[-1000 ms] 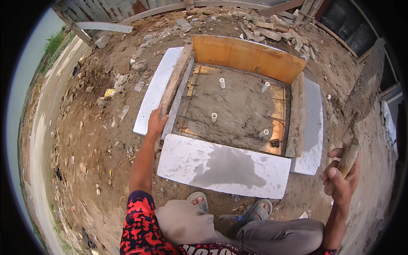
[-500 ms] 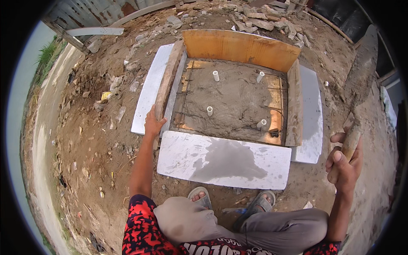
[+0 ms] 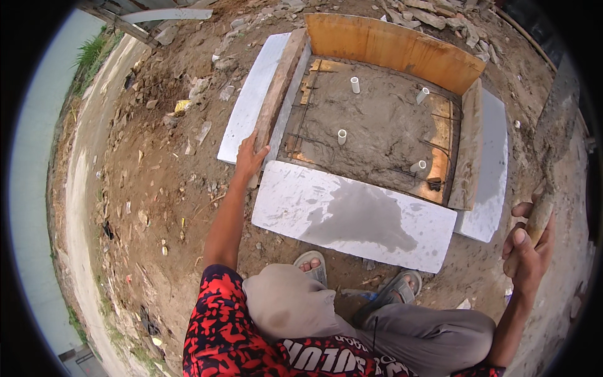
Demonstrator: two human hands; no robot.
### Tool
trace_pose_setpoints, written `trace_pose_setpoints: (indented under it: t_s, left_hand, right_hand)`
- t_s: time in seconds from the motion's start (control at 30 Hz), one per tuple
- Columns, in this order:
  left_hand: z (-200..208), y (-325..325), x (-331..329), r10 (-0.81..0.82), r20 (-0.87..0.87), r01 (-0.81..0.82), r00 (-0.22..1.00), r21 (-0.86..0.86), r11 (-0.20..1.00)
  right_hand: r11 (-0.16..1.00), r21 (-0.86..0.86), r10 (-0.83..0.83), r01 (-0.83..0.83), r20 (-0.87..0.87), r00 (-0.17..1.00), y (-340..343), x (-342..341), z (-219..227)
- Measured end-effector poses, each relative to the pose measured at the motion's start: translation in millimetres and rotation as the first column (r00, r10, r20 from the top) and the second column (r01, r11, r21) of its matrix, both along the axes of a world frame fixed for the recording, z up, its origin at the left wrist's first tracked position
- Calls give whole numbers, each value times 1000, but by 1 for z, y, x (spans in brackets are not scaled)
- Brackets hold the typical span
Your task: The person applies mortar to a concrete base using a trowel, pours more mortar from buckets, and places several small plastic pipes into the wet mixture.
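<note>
- Nearest, the grey fabric trouser knees (image 3: 289, 301) and the grey strapped sandals (image 3: 402, 288) sit lower in the view, while the square formwork stands higher and further right than half a second ago: the view has swung, and the formwork seems not to have moved.
- The right hand (image 3: 531, 254) is closed around the wooden handle of a long, mud-coated metal trowel (image 3: 556, 125), its blade raised past the formwork's right side. It is well apart from the mix, so no smoothing is being done at this instant.
- The left hand (image 3: 250, 155) remains on the near end of a rough brown wooden plank (image 3: 282, 88), the left wall, with its thumb spread from the fingers; I cannot tell whether it squeezes or just rests.
- Just beyond the feet, the white rectangular slab (image 3: 289, 204) with a wet grey stain lies along the near side, looking unchanged.
- Inside the walls, the wet grey concrete (image 3: 380, 129) looks as lumpy as before, with four short white plastic pipes (image 3: 355, 85) upright or slightly tilted in it and thin dark metal rods (image 3: 304, 103) bare at the edges.
- Farthest, the orange-brown plywood board (image 3: 389, 44) holds its place at the back.
</note>
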State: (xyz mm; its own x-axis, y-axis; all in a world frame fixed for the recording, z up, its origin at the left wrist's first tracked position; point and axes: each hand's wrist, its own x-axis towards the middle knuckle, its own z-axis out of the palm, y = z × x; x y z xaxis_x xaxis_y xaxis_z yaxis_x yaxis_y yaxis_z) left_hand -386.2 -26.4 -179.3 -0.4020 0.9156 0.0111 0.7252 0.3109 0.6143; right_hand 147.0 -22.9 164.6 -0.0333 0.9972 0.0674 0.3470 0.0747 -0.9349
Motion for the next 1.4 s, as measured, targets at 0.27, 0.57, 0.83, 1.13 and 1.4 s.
trace_pose_setpoints:
  t_s: [0.27,0.57,0.83,1.13,1.4]
  left_hand:
    - [-6,-1,-8,3,15,-5,1000,79,997]
    - [-7,2,-17,18,6,-18,1000,62,998]
    - [-1,20,-11,21,-99,-32,995,-107,994]
    - [-1,18,-25,-22,-1,22,1000,-84,996]
    - [-5,29,-29,-67,-1,67,998,-46,997]
  right_hand:
    - [1000,-17,17,-16,38,999,3,-4,-3]
    - [998,-52,45,-42,56,997,3,-29,-4]
    - [998,-50,53,-49,74,996,9,-47,-9]
    - [997,-67,51,-47,59,997,4,-42,-16]
    - [998,-56,37,-34,48,998,-1,-32,-7]
